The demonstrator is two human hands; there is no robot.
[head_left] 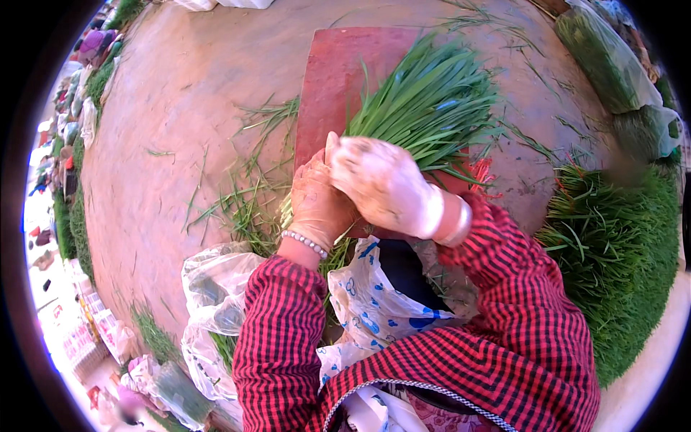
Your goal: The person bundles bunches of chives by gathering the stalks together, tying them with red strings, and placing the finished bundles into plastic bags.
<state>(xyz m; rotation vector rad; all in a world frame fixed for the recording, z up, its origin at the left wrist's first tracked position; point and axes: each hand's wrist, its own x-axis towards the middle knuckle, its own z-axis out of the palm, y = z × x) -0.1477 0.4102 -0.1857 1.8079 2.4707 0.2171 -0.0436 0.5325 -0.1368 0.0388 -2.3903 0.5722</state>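
A bunch of long, flat green leaves (426,101), like chives, lies over a red board (335,75), pale stem ends toward me. My left hand (320,198) is closed round the bunch near those ends. My right hand (385,183), pale and smudged, is closed just over my left thumb; what its fingers hold is hidden. Red ties (481,174) lie at the board's right side, by my right wrist. A white plastic sheet with blue prints (360,288) and a dark cloth are below my hands, between my forearms.
Loose leaves (237,209) are scattered on the dusty floor (158,108). A large pile of greens (604,259) sits at the right, wrapped bundles (597,50) above it. A clear bag (212,302) lies left of my left forearm. Goods and greenery (79,201) line the far left.
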